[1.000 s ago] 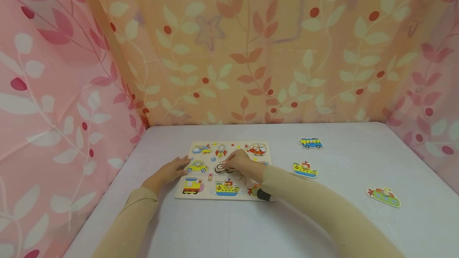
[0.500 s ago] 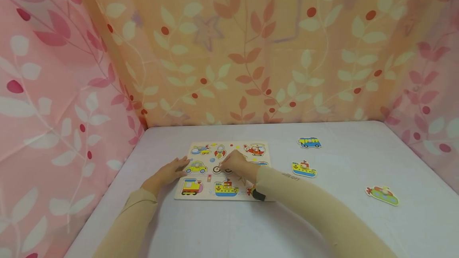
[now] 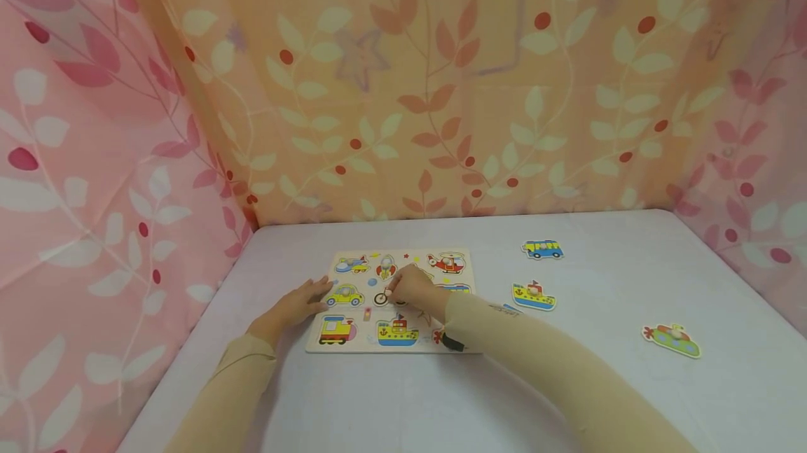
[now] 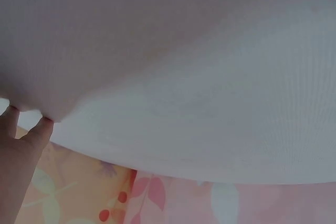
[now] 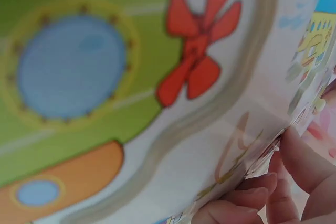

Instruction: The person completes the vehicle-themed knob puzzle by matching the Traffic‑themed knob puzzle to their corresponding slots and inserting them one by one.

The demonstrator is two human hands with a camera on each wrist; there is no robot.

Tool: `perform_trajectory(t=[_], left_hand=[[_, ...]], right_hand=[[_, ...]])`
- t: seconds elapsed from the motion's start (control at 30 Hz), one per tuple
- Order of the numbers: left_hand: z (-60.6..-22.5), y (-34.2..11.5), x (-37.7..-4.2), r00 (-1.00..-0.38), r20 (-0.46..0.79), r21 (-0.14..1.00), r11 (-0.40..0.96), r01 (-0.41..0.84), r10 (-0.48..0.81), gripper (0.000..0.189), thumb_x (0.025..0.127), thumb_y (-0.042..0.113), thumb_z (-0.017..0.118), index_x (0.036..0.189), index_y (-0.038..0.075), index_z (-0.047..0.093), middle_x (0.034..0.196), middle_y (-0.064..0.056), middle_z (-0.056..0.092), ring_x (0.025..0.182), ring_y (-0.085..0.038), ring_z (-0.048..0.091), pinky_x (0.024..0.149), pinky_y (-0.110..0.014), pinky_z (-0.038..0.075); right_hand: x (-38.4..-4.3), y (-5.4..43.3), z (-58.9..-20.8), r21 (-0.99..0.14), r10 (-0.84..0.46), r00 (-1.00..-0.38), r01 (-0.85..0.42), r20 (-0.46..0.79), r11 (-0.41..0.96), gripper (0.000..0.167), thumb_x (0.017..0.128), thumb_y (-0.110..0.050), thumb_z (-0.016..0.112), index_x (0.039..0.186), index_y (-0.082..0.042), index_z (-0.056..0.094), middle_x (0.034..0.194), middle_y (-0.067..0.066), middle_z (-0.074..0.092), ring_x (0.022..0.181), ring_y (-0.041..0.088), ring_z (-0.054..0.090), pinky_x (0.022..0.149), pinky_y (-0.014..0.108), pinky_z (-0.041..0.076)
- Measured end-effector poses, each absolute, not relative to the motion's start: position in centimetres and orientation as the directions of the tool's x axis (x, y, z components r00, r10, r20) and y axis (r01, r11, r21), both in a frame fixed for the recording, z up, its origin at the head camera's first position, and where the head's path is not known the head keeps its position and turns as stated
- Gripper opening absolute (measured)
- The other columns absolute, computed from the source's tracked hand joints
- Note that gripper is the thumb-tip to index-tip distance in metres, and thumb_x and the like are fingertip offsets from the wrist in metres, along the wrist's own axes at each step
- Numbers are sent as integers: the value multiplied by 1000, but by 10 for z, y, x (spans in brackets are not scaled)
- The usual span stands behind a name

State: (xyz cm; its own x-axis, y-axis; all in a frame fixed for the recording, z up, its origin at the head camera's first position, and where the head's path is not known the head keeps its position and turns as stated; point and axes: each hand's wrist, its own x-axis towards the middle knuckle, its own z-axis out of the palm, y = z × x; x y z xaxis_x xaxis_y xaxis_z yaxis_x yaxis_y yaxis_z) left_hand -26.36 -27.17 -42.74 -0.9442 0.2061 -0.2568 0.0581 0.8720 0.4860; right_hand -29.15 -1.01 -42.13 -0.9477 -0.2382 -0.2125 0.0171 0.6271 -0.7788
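A wooden peg puzzle board (image 3: 321,348) with vehicle pictures lies on the table. My right hand (image 3: 417,286) is over its middle, thumb and fingers pinching at the bicycle puzzle piece (image 3: 381,298); the fingers hide most of the piece. In the right wrist view, the thumb (image 5: 302,156) and curled fingers meet close to the board's surface, beside the large green submarine picture (image 5: 142,114). My left hand (image 3: 295,304) rests at the board's left edge, fingers extended, near the yellow car piece (image 3: 345,295). Only some of its fingers (image 4: 39,132) show in the left wrist view.
Right of the board lie a blue and yellow bus piece (image 3: 543,250), a boat piece (image 3: 534,295) and a green submarine piece (image 3: 673,339). The board carries plane, rocket (image 3: 387,267), helicopter (image 3: 446,262) and train (image 3: 336,330) pictures. Patterned curtains (image 3: 441,89) enclose the table's back and sides.
My right hand has shifted slightly over the bicycle piece, its fingers still at the same spot. The left hand stays at the board's edge. The head view has drifted a little.
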Motion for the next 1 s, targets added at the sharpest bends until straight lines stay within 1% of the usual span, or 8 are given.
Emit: perform_trajectory(t=[0.1, 0.17, 0.37, 0.47, 0.6, 0.7, 0.83, 1.0], left_hand=[[-426, -270, -264, -940, -282, 491, 871, 31, 192, 62, 96, 26, 61, 151, 11, 35, 160, -9, 21, 146, -41, 6, 112, -64, 9], [-425, -269, -264, -938, -288, 490, 872, 28, 192, 62, 96, 27, 61, 151, 11, 35, 160, -9, 20, 146, -40, 6, 112, -64, 9], [-427, -270, -264, -942, -269, 480, 876, 51, 202, 60, 96, 25, 61, 150, 10, 37, 159, -10, 22, 146, -41, 8, 112, -64, 10], [-427, -271, -264, -943, -265, 479, 876, 52, 200, 60, 96, 24, 61, 149, 9, 37, 159, -12, 22, 145, -44, 9, 111, -65, 11], [-426, -271, -263, -944, -284, 483, 875, 13, 171, 62, 96, 26, 61, 150, 11, 37, 160, -12, 21, 145, -43, 8, 110, -67, 10], [-425, -271, -263, -942, -299, 487, 873, -13, 152, 63, 96, 28, 61, 151, 13, 35, 160, -11, 19, 145, -43, 6, 110, -67, 9], [-426, -271, -263, -940, -307, 495, 869, -23, 150, 62, 97, 28, 60, 151, 13, 34, 160, -11, 18, 146, -41, 4, 110, -67, 8], [-427, -271, -262, -937, -311, 500, 866, -22, 156, 62, 97, 28, 60, 152, 13, 34, 160, -10, 18, 146, -41, 4, 110, -67, 7]], right_hand=[[-292, -8, -421, -788, -235, -947, 31, -221, 615, 10, 77, -7, 81, 82, -7, 72, 84, 2, 63, 74, 15, 55, 62, 24, 46], [-293, -6, -421, -807, -238, -945, 43, -224, 589, 11, 77, -7, 81, 84, -5, 73, 87, 4, 64, 78, 16, 56, 65, 25, 48], [-293, 6, -421, -860, -241, -943, 80, -229, 504, 17, 78, -7, 79, 93, -2, 73, 115, 14, 63, 99, 24, 59, 84, 33, 51], [-292, 13, -420, -862, -221, -946, 102, -239, 496, 18, 79, -9, 79, 95, -4, 74, 123, 14, 61, 109, 26, 56, 94, 38, 48], [-289, 28, -414, -877, -220, -946, 115, -240, 466, 20, 82, -10, 78, 100, -4, 74, 122, 14, 62, 118, 32, 54, 101, 45, 44], [-288, 42, -408, -883, -227, -942, 124, -248, 453, 22, 83, -10, 76, 104, -3, 74, 125, 14, 61, 121, 34, 53, 103, 48, 41], [-289, 64, -404, -869, -234, -938, 118, -257, 480, 25, 84, -13, 76, 107, -5, 73, 129, 14, 59, 117, 32, 54, 103, 49, 39], [-288, 88, -401, -850, -241, -931, 118, -275, 514, 26, 86, -16, 75, 110, -8, 73, 137, 14, 54, 120, 30, 50, 104, 52, 38]])
